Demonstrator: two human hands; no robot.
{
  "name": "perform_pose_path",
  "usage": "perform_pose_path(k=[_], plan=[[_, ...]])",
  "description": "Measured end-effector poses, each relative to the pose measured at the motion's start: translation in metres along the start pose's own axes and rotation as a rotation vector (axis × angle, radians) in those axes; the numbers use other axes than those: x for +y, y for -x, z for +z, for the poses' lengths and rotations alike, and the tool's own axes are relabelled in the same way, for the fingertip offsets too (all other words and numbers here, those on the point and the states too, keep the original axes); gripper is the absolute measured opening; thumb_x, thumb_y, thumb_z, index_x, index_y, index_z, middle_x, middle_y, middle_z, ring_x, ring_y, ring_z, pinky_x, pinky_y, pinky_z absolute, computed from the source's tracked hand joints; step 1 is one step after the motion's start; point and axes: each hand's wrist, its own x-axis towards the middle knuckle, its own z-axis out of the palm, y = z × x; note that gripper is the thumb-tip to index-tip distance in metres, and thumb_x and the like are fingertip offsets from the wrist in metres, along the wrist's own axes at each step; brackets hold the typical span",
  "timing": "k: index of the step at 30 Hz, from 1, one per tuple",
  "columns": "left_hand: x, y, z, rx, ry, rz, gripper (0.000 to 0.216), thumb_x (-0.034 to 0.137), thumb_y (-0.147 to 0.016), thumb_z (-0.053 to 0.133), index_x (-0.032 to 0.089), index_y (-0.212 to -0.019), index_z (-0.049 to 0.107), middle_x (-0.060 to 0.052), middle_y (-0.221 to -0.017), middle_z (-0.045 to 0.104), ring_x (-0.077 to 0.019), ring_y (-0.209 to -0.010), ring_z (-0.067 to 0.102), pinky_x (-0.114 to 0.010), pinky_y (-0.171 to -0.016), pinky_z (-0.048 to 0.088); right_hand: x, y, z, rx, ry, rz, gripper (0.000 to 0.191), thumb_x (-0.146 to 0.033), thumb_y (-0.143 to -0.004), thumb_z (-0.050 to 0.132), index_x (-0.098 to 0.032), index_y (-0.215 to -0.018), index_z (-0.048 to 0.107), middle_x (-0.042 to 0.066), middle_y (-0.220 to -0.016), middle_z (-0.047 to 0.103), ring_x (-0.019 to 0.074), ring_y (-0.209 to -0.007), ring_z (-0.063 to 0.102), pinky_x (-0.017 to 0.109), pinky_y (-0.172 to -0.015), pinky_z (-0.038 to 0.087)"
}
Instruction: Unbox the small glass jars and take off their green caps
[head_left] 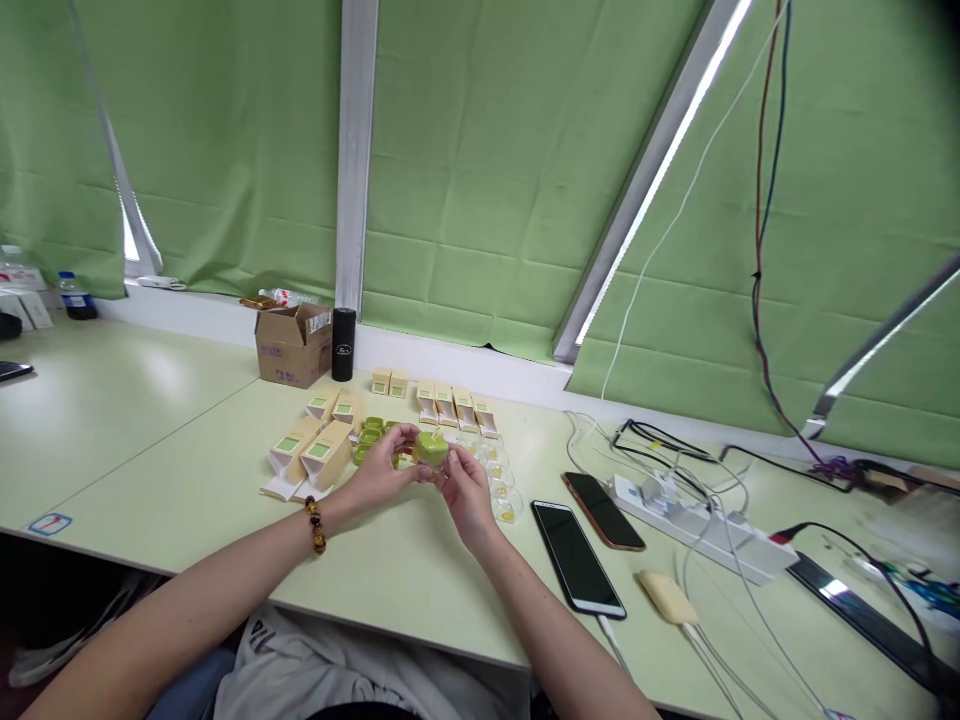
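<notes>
Both my hands meet over the middle of the pale green desk [187, 480] around a small green-lidded jar [431, 447]. My left hand [382, 470], with a bead bracelet at the wrist, pinches the jar from the left. My right hand [465, 495] grips it from the right and below. Just behind the hands lie several small green jar lids [369, 437] and several clear little pots with yellow contents [502, 490]. Tan cartons with green labels [319, 455] lie open to the left, and more small cartons [454, 405] stand in a row behind.
A brown cardboard box [294, 343] and a black cylinder [343, 343] stand by the window ledge. Two phones [577, 555] [604, 510], a tan pad [667, 597], a white power strip [705, 525] and tangled cables lie to the right. Bottles [75, 295] stand far left.
</notes>
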Motion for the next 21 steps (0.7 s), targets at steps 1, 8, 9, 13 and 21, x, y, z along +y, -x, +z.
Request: perform_pose_path(k=[1,8,9,13,21], plan=[[0.002,0.001,0.001,0.032,-0.032,0.008,0.053,0.033,-0.078,0.086,0.023,-0.122,0.059,-0.01,-0.123,0.066,-0.0262,-0.117,0.063,-0.041,-0.101,0.051,-0.002,0.001,0.001,-0.016,0.004,-0.001,0.036,-0.051,-0.088,0.08,-0.022,-0.109,0.075,0.007,-0.108,0.075,0.0237,-0.094,0.074,0.041,-0.082,0.065],[0.013,0.009,0.001,0.092,-0.255,0.071,0.051,0.035,-0.074,0.089,0.024,-0.116,0.063,-0.006,-0.117,0.067,-0.0254,-0.11,0.062,-0.036,-0.093,0.05,-0.001,0.003,0.004,-0.104,0.103,0.011,0.049,-0.043,-0.078,0.089,-0.025,-0.12,0.071,0.008,-0.123,0.075,0.0301,-0.117,0.07,0.044,-0.095,0.063],[0.014,0.009,0.001,0.091,-0.28,0.075,0.053,0.035,-0.073,0.09,0.024,-0.116,0.063,-0.006,-0.116,0.067,-0.0253,-0.109,0.062,-0.036,-0.092,0.05,0.0,0.003,0.003,-0.094,0.097,0.013,0.05,-0.042,-0.077,0.089,-0.025,-0.121,0.07,0.008,-0.124,0.074,0.0296,-0.117,0.07,0.043,-0.095,0.062],[0.015,0.009,0.0,0.093,-0.318,0.087,0.061,0.039,-0.067,0.095,0.023,-0.116,0.061,-0.005,-0.11,0.066,-0.0254,-0.104,0.063,-0.036,-0.089,0.05,0.004,0.002,-0.002,-0.032,-0.004,0.038,0.048,-0.038,-0.078,0.089,-0.027,-0.12,0.067,0.005,-0.117,0.076,0.0254,-0.107,0.074,0.036,-0.085,0.063],[0.009,0.008,-0.005,0.04,-0.191,0.218,0.056,0.039,-0.083,0.084,0.023,-0.13,0.058,-0.011,-0.127,0.065,-0.0252,-0.111,0.063,-0.038,-0.098,0.051,-0.004,0.001,-0.002,-0.083,-0.148,0.082,0.042,-0.036,-0.08,0.087,-0.027,-0.118,0.072,0.006,-0.121,0.076,0.0246,-0.104,0.073,0.041,-0.087,0.062]])
